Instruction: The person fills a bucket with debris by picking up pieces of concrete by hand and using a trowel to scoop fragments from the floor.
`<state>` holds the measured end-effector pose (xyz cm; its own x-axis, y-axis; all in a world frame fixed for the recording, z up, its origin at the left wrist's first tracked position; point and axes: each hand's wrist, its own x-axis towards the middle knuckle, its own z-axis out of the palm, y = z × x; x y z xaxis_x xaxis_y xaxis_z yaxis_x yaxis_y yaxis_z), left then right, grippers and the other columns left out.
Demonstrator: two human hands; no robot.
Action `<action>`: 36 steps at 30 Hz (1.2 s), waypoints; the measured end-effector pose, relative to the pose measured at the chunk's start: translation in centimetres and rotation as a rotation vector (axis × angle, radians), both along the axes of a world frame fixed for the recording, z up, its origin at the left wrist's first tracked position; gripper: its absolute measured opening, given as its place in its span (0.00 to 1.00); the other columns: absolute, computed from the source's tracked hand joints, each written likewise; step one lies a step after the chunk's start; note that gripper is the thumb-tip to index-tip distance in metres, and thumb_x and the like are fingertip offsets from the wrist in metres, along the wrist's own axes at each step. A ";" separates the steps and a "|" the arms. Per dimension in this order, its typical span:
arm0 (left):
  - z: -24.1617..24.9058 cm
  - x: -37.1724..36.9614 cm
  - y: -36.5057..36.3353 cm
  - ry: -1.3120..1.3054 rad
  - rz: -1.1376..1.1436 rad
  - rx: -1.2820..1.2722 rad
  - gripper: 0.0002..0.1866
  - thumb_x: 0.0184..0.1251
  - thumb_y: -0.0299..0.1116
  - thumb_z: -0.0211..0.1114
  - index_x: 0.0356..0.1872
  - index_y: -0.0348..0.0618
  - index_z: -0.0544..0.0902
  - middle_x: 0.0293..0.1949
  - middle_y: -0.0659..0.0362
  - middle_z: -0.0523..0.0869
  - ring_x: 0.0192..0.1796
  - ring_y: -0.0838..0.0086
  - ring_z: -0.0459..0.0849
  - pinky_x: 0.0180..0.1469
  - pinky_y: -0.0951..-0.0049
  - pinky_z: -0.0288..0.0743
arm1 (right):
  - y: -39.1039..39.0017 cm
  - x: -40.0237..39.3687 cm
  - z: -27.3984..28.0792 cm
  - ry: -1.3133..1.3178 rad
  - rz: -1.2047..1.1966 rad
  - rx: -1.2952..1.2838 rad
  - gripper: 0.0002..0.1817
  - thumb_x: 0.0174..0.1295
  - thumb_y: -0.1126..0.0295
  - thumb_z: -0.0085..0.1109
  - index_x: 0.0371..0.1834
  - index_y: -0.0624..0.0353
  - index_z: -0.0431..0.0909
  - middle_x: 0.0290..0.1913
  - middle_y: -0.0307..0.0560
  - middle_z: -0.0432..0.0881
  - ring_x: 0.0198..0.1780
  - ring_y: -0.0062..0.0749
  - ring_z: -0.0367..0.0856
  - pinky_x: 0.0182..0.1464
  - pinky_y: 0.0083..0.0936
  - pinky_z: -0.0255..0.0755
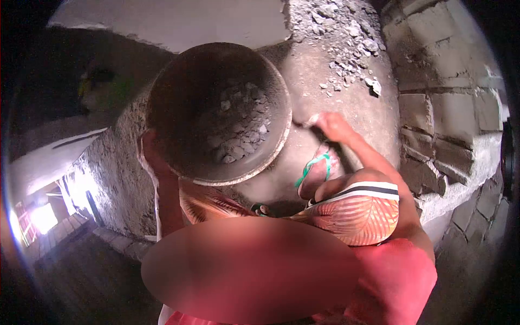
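A large, deep round basin (216, 176) is tilted toward me, with several grey stones (244, 143) and rubble lying in its lower right part. My left hand (149, 146) grips the basin's left side; its fingers are partly lost in shadow. To the right of the basin, just off its rim, my right hand (330, 125) is closed over the dusty floor. At its fingertips is a pale lump (312, 120) that looks like a stone, though it is blurred.
Broken stones (352, 49) lie scattered on the floor (374, 116) at the upper right. A block wall (452, 119) stands along the right side. My sandalled foot (319, 168) is below my right hand. Bright light enters through an opening (43, 216) at the lower left.
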<state>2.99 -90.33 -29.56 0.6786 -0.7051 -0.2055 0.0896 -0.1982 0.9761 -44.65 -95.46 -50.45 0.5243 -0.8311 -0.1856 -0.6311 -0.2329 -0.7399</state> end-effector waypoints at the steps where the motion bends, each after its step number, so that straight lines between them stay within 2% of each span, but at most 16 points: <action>1: 0.0 0.1 0.0 0.061 -0.009 -0.036 0.14 0.64 0.38 0.60 0.43 0.40 0.82 0.42 0.56 0.84 0.45 0.65 0.81 0.52 0.63 0.76 | -0.1 -0.7 -0.6 0.002 -0.008 0.003 0.17 0.70 0.61 0.45 0.40 0.62 0.80 0.39 0.65 0.82 0.43 0.61 0.81 0.48 0.48 0.73; 4: 0.5 0.1 0.2 0.154 -0.032 -0.073 0.12 0.64 0.36 0.60 0.41 0.40 0.82 0.39 0.58 0.83 0.43 0.69 0.80 0.51 0.65 0.76 | -2.9 -5.0 -6.0 0.171 0.268 -0.024 0.19 0.69 0.55 0.50 0.38 0.62 0.81 0.40 0.62 0.84 0.45 0.57 0.82 0.50 0.46 0.74; 5: 1.4 -0.9 0.0 0.249 -0.075 -0.082 0.12 0.64 0.37 0.60 0.43 0.40 0.82 0.40 0.57 0.83 0.44 0.67 0.80 0.51 0.64 0.76 | -4.6 -6.5 -0.5 0.244 0.010 0.171 0.21 0.69 0.52 0.50 0.40 0.61 0.82 0.42 0.62 0.84 0.45 0.55 0.83 0.50 0.44 0.74; 7: 2.0 -2.7 -0.1 0.353 -0.121 -0.068 0.13 0.65 0.37 0.60 0.44 0.39 0.81 0.42 0.56 0.83 0.45 0.66 0.81 0.52 0.63 0.76 | -9.0 -12.8 -2.3 0.290 -0.033 0.145 0.23 0.70 0.50 0.49 0.44 0.60 0.82 0.42 0.60 0.85 0.45 0.52 0.83 0.50 0.42 0.74; 8: 2.1 -3.5 -0.2 0.357 -0.129 -0.066 0.13 0.65 0.37 0.59 0.45 0.40 0.81 0.43 0.55 0.83 0.46 0.65 0.81 0.53 0.62 0.76 | -10.0 -15.0 -2.5 0.253 -0.136 -0.075 0.23 0.71 0.50 0.49 0.43 0.61 0.81 0.41 0.59 0.85 0.43 0.51 0.83 0.49 0.42 0.74; 9: 2.4 -3.9 -0.5 0.359 -0.136 -0.072 0.13 0.66 0.37 0.59 0.45 0.40 0.80 0.44 0.55 0.82 0.46 0.65 0.81 0.53 0.62 0.76 | -12.1 -16.3 -0.8 0.303 -0.191 0.084 0.22 0.71 0.52 0.49 0.43 0.62 0.81 0.40 0.58 0.85 0.43 0.52 0.83 0.48 0.41 0.74; 12: 3.0 -4.4 -2.0 0.351 -0.153 -0.111 0.13 0.67 0.37 0.59 0.47 0.40 0.79 0.46 0.53 0.82 0.49 0.64 0.80 0.56 0.60 0.75 | -11.9 -15.5 3.6 0.309 -0.225 -0.155 0.20 0.70 0.55 0.49 0.41 0.63 0.80 0.37 0.61 0.83 0.41 0.54 0.83 0.44 0.42 0.74; 14: 2.4 -3.9 -2.3 0.213 -0.152 -0.104 0.17 0.68 0.39 0.59 0.51 0.38 0.80 0.50 0.52 0.83 0.51 0.60 0.81 0.57 0.59 0.74 | -8.9 -14.3 1.6 0.271 -0.259 -0.122 0.21 0.69 0.54 0.52 0.51 0.59 0.80 0.43 0.64 0.84 0.47 0.58 0.83 0.50 0.43 0.76; 18: 3.0 -5.1 -3.4 -0.031 -0.075 -0.070 0.19 0.69 0.40 0.58 0.51 0.36 0.81 0.51 0.51 0.84 0.51 0.59 0.82 0.58 0.59 0.74 | 0.8 -7.2 2.8 0.145 0.215 0.208 0.20 0.66 0.52 0.55 0.44 0.60 0.81 0.38 0.65 0.83 0.45 0.60 0.82 0.49 0.46 0.75; 20: 3.1 -4.9 -3.9 0.070 -0.160 -0.107 0.19 0.69 0.40 0.58 0.52 0.36 0.81 0.51 0.51 0.85 0.51 0.59 0.82 0.58 0.59 0.74 | 0.8 -7.3 1.6 0.122 0.319 0.272 0.20 0.66 0.53 0.56 0.42 0.61 0.80 0.39 0.65 0.83 0.46 0.60 0.82 0.51 0.47 0.74; 23: 3.2 -5.0 -4.1 0.082 -0.216 -0.117 0.16 0.69 0.39 0.59 0.48 0.37 0.81 0.47 0.52 0.84 0.49 0.61 0.82 0.56 0.60 0.75 | -3.1 -13.9 -4.0 0.137 0.076 -0.027 0.19 0.66 0.53 0.56 0.44 0.58 0.81 0.41 0.62 0.82 0.45 0.59 0.81 0.49 0.47 0.75; 25: 2.9 -4.8 -4.2 0.008 -0.197 -0.108 0.13 0.68 0.37 0.59 0.44 0.38 0.80 0.43 0.54 0.84 0.47 0.63 0.82 0.53 0.61 0.76 | -6.5 -16.1 3.0 0.310 -0.101 0.046 0.18 0.67 0.54 0.55 0.45 0.57 0.82 0.41 0.61 0.83 0.44 0.59 0.81 0.47 0.45 0.75; 28: 2.2 -4.3 -4.1 0.221 -0.325 -0.203 0.19 0.69 0.38 0.58 0.54 0.36 0.81 0.51 0.50 0.85 0.51 0.61 0.83 0.56 0.60 0.76 | -8.1 -18.6 5.8 0.330 -0.217 -0.108 0.19 0.66 0.56 0.56 0.43 0.62 0.82 0.39 0.64 0.83 0.41 0.60 0.83 0.45 0.48 0.75; 31: 3.3 -6.5 -4.1 0.014 -0.106 -0.114 0.15 0.67 0.37 0.61 0.48 0.38 0.82 0.46 0.53 0.85 0.46 0.64 0.83 0.50 0.60 0.77 | -3.1 -17.2 6.4 0.361 -0.337 -0.146 0.23 0.61 0.57 0.60 0.53 0.63 0.77 0.50 0.63 0.82 0.51 0.62 0.80 0.55 0.47 0.73; 34: 5.4 -9.8 -4.1 -0.104 -0.112 -0.145 0.10 0.64 0.35 0.65 0.41 0.42 0.81 0.39 0.58 0.82 0.41 0.67 0.80 0.47 0.61 0.77 | 6.1 -13.9 5.6 0.325 -0.546 -0.205 0.20 0.61 0.57 0.58 0.45 0.65 0.77 0.40 0.66 0.82 0.43 0.60 0.81 0.47 0.50 0.74; 36: 6.5 -11.3 -4.6 -0.009 -0.105 -0.117 0.08 0.61 0.35 0.67 0.37 0.44 0.79 0.36 0.60 0.79 0.40 0.69 0.77 0.48 0.63 0.75 | 10.5 -12.9 5.7 0.158 -0.731 0.271 0.20 0.65 0.58 0.54 0.46 0.68 0.78 0.42 0.66 0.82 0.46 0.63 0.80 0.49 0.47 0.73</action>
<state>-8.35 -94.93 -23.07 0.6012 -0.7912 -0.1120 0.0655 -0.0909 0.9937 -57.56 -84.94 -44.70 -0.1855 -0.8698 -0.4571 -0.6569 0.4558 -0.6006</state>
